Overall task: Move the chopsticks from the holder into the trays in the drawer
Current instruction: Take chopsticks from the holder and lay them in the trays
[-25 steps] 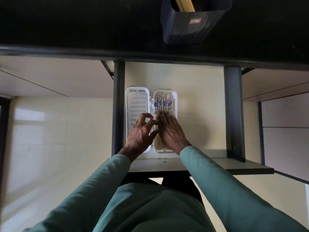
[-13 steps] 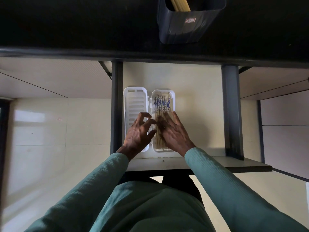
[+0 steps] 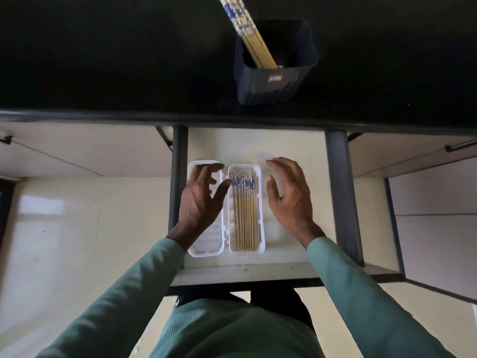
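Now two white trays [image 3: 246, 250] in drawer [image 3: 294, 151]; right tray holds chopsticks [image 3: 244, 215]; left hand [image 3: 200, 200], right hand [image 3: 290, 196] grip spread, empty.

Dim, near-black countertop [image 3: 103, 60], brighter drawer [image 3: 291, 143], glare on floor [image 3: 41, 208], wide-angle bending.

Drawer [image 3: 291, 148] open. Two white trays side by side: right tray [image 3: 260, 202] holds a row of chopsticks [image 3: 244, 220] (blue-patterned ends away from the person); left tray [image 3: 206, 244] partly under left hand [image 3: 200, 202]. Right hand [image 3: 289, 195] spread, empty. Holder [image 3: 273, 83] on the dark counter [image 3: 103, 60].
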`<state>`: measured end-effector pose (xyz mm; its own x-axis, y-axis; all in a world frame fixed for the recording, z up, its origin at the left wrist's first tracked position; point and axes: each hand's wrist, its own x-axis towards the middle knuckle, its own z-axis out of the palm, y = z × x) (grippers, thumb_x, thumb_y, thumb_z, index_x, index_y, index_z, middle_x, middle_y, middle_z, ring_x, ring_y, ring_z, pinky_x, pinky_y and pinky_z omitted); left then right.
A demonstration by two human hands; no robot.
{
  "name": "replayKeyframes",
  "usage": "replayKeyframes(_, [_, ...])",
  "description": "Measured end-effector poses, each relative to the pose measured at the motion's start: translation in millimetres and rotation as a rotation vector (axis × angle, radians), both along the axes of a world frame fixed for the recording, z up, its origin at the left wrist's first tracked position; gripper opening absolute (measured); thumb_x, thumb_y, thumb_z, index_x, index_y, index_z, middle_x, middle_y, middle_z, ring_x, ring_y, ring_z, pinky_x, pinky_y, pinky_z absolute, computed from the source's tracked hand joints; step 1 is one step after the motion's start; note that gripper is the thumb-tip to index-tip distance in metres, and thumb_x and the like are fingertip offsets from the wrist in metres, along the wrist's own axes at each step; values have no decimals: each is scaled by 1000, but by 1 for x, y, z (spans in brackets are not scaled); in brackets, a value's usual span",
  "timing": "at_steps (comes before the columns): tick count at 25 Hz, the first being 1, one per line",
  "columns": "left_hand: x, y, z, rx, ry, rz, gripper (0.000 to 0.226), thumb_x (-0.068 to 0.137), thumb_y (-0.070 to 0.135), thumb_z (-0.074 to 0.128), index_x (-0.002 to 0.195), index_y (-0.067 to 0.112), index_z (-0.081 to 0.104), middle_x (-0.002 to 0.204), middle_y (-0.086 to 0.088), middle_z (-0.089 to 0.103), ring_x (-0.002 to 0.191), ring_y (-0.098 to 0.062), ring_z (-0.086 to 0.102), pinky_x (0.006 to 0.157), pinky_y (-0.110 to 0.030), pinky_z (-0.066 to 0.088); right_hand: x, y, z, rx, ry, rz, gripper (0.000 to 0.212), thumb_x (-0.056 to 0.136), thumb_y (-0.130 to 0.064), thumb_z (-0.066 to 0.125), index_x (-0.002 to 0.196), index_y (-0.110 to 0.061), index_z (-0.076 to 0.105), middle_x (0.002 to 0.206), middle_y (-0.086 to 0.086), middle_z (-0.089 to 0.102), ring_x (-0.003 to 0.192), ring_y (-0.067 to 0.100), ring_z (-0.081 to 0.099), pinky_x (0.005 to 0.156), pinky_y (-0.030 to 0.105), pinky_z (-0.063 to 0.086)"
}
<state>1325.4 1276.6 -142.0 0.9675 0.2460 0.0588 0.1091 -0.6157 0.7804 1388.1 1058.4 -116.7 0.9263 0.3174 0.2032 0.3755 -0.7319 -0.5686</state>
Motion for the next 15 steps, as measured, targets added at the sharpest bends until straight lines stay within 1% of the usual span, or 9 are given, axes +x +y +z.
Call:
replayKeyframes(2, [33,7,31,-113,-82,92,41,101,43,62,132,18,57,124,-3,60,90,-9,69,67,-29,63,31,5,34,162,-34,-71,32,101,-13,59,132,-10,67,130,7,61,116,21,64,96,27,55])
replayKeyframes(4, [69,13,64,-179,-141,178,41,100,45,63,131,19,58,120,-1,64,91,-6,69,71,-26,60,64,14,70,268,-85,-83,27,101,-10,61,126,-7,69,123,9,64,103,17,67,86,17,53])
replayKeyframes(5, [87,15,80,-196,-158,210,42,99,46,64,132,20,59,117,-1,66,92,-6,69,74,-26,59,83,20,88,307,-119,-64,25,101,-9,62,123,-6,70,119,9,65,99,14,68,83,14,52])
replayKeyframes(7, [122,13,109,-190,-144,230,46,96,47,66,134,23,57,112,0,70,94,-10,70,80,-29,56,123,36,117,338,-145,-15,23,99,-9,63,120,-4,71,114,10,68,95,13,69,82,15,54])
replayKeyframes(9, [152,5,130,-93,-132,219,48,93,44,67,135,26,55,111,-1,71,96,-15,69,82,-29,52,166,56,139,263,-82,19,27,97,-11,66,124,-5,71,118,12,70,103,18,70,91,28,58])
replayKeyframes(11, [172,-4,141,46,-79,186,47,91,41,68,134,28,56,113,-5,66,99,-25,67,80,-29,46,204,74,152,67,46,64,36,96,-15,67,130,-6,68,125,14,70,115,27,68,101,41,55])
replayKeyframes(12, [178,-7,144,98,-23,172,47,92,39,67,136,29,57,116,-8,62,101,-29,67,80,-30,45,220,82,155,-42,113,91,37,95,-16,67,131,-6,67,126,15,71,116,30,68,102,43,54])
replayKeyframes(13, [181,-7,145,132,29,164,47,92,38,67,138,29,57,120,-10,60,104,-33,66,82,-31,45,235,88,156,-139,175,121,37,95,-17,68,130,-6,67,124,14,72,112,30,69,98,43,56])
replayKeyframes(15, [181,-7,143,178,71,153,51,94,33,68,143,29,55,130,-10,58,112,-32,64,86,-31,45,256,96,153,-277,300,184,30,94,-18,67,122,-10,69,113,10,75,96,25,72,85,42,61])
